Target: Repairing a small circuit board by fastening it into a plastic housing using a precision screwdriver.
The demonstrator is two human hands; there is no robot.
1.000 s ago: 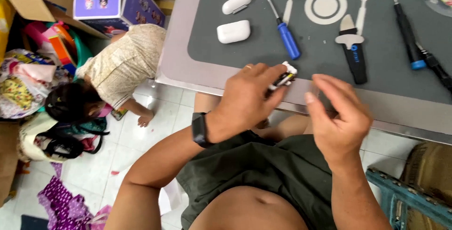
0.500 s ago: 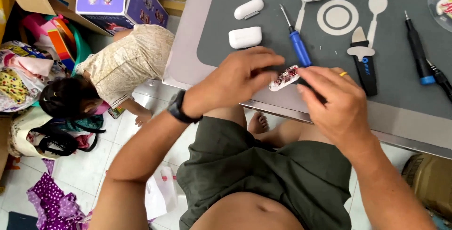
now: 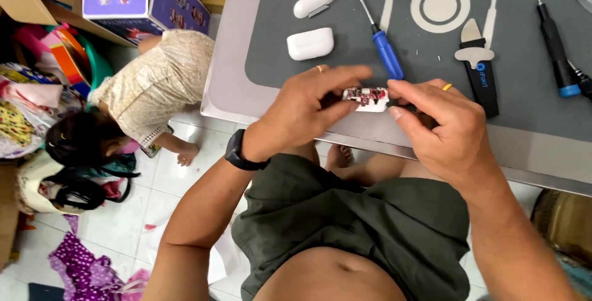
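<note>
Both hands meet over the near edge of the desk [image 3: 234, 101]. Left hand [image 3: 296, 113] pinches the left end of a small white part [image 3: 367, 98] with exposed red and dark innards, thumb below, fingers above. Right hand [image 3: 441, 131] pinches its right end between thumb and forefinger. Just beyond, on the grey mat [image 3: 524, 101]: blue-handled screwdriver [image 3: 382, 45], black pry tool [image 3: 478, 70]. Toward the mat's left side, two white cases [image 3: 310, 43] lie near each other. Far edge: flat ring-shaped piece [image 3: 439, 6].
</note>
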